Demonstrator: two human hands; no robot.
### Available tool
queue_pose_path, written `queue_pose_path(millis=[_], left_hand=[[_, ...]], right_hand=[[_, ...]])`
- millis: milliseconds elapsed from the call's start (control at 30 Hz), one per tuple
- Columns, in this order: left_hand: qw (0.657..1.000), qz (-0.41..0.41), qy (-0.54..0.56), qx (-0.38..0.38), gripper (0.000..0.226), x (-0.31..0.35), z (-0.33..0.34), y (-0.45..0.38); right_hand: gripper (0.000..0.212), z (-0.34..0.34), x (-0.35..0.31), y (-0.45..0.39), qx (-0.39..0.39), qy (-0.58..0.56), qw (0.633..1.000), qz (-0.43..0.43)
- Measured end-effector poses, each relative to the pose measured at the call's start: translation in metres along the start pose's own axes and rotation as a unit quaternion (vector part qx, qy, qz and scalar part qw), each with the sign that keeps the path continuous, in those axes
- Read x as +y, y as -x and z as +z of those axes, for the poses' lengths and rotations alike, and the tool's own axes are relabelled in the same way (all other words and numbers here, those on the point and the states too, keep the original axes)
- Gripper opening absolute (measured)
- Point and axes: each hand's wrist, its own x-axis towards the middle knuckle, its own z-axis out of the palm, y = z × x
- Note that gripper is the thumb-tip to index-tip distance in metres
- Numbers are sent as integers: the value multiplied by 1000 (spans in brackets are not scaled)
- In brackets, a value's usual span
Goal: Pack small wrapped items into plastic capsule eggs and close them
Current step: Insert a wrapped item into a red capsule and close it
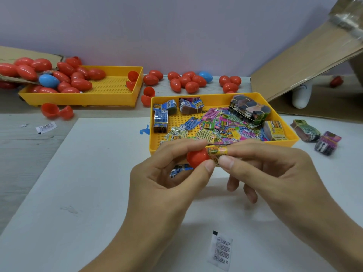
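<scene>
My left hand (167,179) grips a red capsule egg half (197,158) between thumb and fingers, just in front of the near yellow tray (225,97). My right hand (271,173) pinches a rolled colourful wrapped item (218,152) whose end sits at the mouth of the red half. A blue wrapped item (179,169) shows under my left fingers. The near tray holds several loose colourful wrappers (220,126) and banded bundles (248,108).
A second yellow tray (110,97) at back left holds red eggs and a blue egg (48,81). More red eggs (186,81) lie along the back. Open red halves (57,111) lie left. White sachet (221,250) near front. Cardboard flap (306,61) at right, bundles (316,135) beside tray.
</scene>
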Motion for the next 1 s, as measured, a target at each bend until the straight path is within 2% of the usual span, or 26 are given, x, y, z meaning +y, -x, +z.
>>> queue_pose_path(millis=[100, 233, 333, 500, 600, 733, 1000], left_hand=[[1000, 20, -11, 11, 26, -1, 1, 0], [998, 39, -30, 23, 27, -2, 1, 1], [997, 62, -44, 32, 24, -2, 1, 1], [992, 102, -58, 44, 22, 0, 1, 3], [989, 121, -67, 45, 23, 1, 2, 3], [984, 160, -79, 28, 27, 0, 5, 4], [982, 166, -87, 26, 32, -3, 4, 5]], right_hand=[[22, -1, -1, 0, -10, -3, 1000, 7], [14, 0, -3, 2, -18, 18, 999, 20], [16, 2, -5, 3, -35, 5, 999, 26], [27, -1, -10, 0, -17, -140, 987, 73], [21, -1, -9, -2, -4, -180, 977, 114], [29, -1, -6, -4, 11, -143, 982, 127], [35, -1, -6, -5, -33, -99, 975, 198]])
